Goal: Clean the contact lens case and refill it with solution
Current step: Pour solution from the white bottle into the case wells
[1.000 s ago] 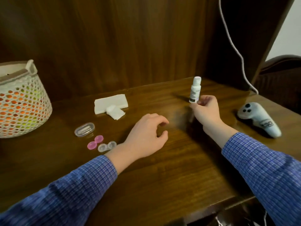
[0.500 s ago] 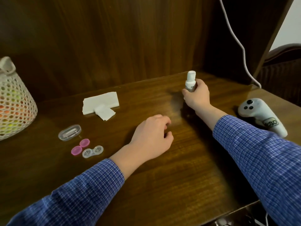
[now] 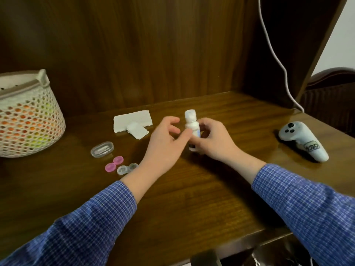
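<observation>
— Dark wood panelling backs a brown wooden counter (image 3: 192, 198). Where is the solution bottle?

— The solution bottle (image 3: 192, 125) stands upright near the middle of the counter, white, with its cap on top. The right hand (image 3: 213, 141) has its grip clamped round the lower body of the bottle, fingers curled behind it and thumb in front, so the neck and cap rise clear above the hand.

— And the other hand?

— The left hand (image 3: 165, 143) is just beside the bottle on its left. Its fingers are spread apart and relaxed, holding nothing; one fingertip reaches to the bottle's side, though blur keeps me from telling whether it touches.

— The lens case?

— The contact lens case (image 3: 127, 168) lies open on the counter, left of the left wrist, well apart from the bottle. Its two pink caps (image 3: 114, 163) lie just beside it, further left. Behind those sits a clear oval box (image 3: 102, 149), and behind that a white folded tissue (image 3: 132, 122).

— Anything at the edges?

— A woven basket (image 3: 28, 116) stands far left; a pale blue controller (image 3: 303, 144) lies far right.
</observation>
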Motion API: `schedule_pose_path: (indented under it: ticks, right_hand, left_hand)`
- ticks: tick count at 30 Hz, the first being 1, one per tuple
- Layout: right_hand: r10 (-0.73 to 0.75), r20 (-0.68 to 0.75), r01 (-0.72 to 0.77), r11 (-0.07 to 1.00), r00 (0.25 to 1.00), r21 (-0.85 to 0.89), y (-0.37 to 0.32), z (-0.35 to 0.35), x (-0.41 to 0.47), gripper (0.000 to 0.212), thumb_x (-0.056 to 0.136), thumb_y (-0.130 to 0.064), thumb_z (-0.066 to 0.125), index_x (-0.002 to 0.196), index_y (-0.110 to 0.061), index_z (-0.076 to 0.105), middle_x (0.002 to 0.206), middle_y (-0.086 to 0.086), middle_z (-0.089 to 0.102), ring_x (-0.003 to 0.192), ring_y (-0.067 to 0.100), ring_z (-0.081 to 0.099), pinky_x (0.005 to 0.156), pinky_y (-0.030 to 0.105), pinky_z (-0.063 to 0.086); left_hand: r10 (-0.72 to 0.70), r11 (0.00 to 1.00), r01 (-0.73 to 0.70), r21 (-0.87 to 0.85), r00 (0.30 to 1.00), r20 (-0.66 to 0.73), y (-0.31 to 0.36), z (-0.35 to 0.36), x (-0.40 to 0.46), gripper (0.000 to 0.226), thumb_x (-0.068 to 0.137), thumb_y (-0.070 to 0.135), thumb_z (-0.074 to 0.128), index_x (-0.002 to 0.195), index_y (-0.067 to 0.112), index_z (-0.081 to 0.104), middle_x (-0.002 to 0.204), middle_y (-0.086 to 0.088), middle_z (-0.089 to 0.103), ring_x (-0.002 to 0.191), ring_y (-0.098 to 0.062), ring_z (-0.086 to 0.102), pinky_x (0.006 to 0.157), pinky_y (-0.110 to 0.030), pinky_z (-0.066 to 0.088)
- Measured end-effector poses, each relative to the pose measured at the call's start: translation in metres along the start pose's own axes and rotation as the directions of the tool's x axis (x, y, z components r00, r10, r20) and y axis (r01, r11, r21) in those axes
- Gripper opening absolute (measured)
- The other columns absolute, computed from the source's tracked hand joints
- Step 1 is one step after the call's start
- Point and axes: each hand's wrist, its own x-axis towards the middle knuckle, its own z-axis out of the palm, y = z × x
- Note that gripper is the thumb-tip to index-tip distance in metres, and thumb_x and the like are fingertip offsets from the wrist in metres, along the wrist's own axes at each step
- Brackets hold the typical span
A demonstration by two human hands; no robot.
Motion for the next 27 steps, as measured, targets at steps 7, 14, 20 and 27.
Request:
schedule_pose_path:
  ticks: [7,14,20,27]
  right_hand:
    - [-0.129,0.232,0.115,0.991,0.964,0.072,-0.064,0.044,-0.047,0.024,0.09,-0.043,0.073,0.103,-0.042,0.053,0.09,-0.019,0.067,0.081,0.006,0.072,0.058,0.025,0.062]
    - [-0.192,0.4,0.082,0.958,0.896,0.276,-0.1,0.087,-0.066,0.018,0.096,-0.029,0.068,0.108,-0.033,0.055,0.076,-0.009,0.068,0.055,0.011,0.064,0.051,0.022,0.053]
    - [-0.25,0.499,0.03,0.913,0.83,0.408,-0.118,0.106,-0.063,0.032,0.098,-0.051,0.058,0.108,-0.02,0.058,0.069,0.002,0.063,0.046,0.017,0.058,0.049,0.029,0.051]
    - [-0.237,0.467,0.02,0.906,0.852,0.423,-0.108,0.117,-0.057,0.04,0.101,-0.042,0.057,0.101,-0.002,0.055,0.065,0.005,0.062,0.043,0.016,0.056,0.045,0.022,0.046]
  left_hand:
    - [0.102,0.994,-0.101,-0.049,0.995,0.021,0.003,-0.074,-0.046,0.012,0.102,0.035,0.058,0.109,0.043,0.06,0.102,0.019,0.065,0.087,0.003,0.065,0.063,-0.012,0.05]
    - [0.117,0.993,-0.117,-0.01,0.992,0.036,-0.023,-0.13,-0.084,0.017,0.102,0.029,0.06,0.112,0.033,0.072,0.104,0.017,0.068,0.099,0.001,0.063,0.075,-0.013,0.053]
    - [0.143,0.986,-0.152,0.064,0.982,0.124,-0.033,-0.154,-0.087,0.028,0.107,0.028,0.05,0.126,0.032,0.071,0.106,0.031,0.062,0.11,0.004,0.059,0.082,-0.008,0.046]
    - [0.217,0.964,-0.225,0.139,0.974,0.07,-0.045,-0.148,-0.077,0.029,0.108,0.023,0.047,0.115,0.021,0.075,0.095,0.006,0.064,0.092,-0.008,0.06,0.072,-0.018,0.049]
